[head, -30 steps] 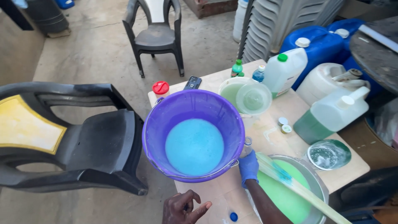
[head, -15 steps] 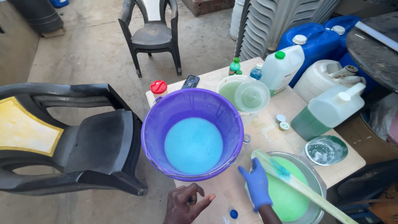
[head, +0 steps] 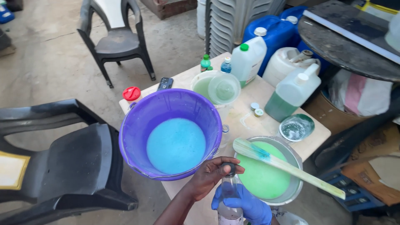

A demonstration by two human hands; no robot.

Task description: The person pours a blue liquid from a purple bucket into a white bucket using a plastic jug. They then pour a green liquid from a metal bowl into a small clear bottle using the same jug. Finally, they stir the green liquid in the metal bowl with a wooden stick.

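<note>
From the head view, our left hand (head: pixel 210 175), bare, has its fingers (head: pixel 233 161) curled on the dark cap (head: pixel 228 168) of a small clear plastic bottle (head: pixel 228 200). Our right hand (head: pixel 243 205), in a blue glove, grips the bottle's body. The bottle stands upright at the near edge of the light wooden table (head: pixel 250 93), between the purple plastic bucket (head: pixel 166 129) of blue liquid and the metal bowl (head: pixel 291 154) of green liquid, across which a pale wooden stick (head: pixel 291 168) lies.

Clear bottle (head: pixel 229 200) upright (dark cap).
</note>
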